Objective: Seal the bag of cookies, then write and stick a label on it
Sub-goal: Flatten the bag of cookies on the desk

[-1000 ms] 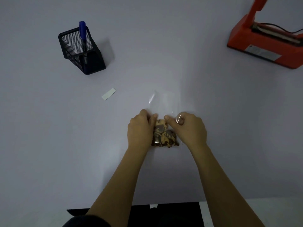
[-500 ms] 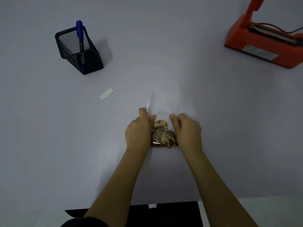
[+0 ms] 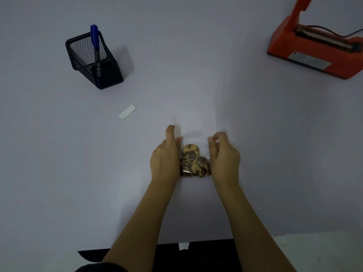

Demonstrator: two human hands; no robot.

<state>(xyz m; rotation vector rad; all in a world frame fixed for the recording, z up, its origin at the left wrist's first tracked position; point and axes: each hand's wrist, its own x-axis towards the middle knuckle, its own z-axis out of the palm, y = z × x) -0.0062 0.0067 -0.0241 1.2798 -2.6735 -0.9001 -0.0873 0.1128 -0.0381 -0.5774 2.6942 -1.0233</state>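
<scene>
Flanking the bag of cookies (image 3: 193,161), left hand (image 3: 165,160) and right hand (image 3: 225,160) pinch its clear sides.

We see tan cookies (image 3: 193,161) with dark brown patches, a blue pen (image 3: 95,39) in a black mesh holder (image 3: 94,61), an orange-red sealer (image 3: 316,50), a white label (image 3: 127,112).

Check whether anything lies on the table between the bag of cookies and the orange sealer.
Nothing visible does. The bag of cookies sits between both hands, and the table stretching up and right to the orange sealer is bare. The label and pen holder lie off to the left.
</scene>
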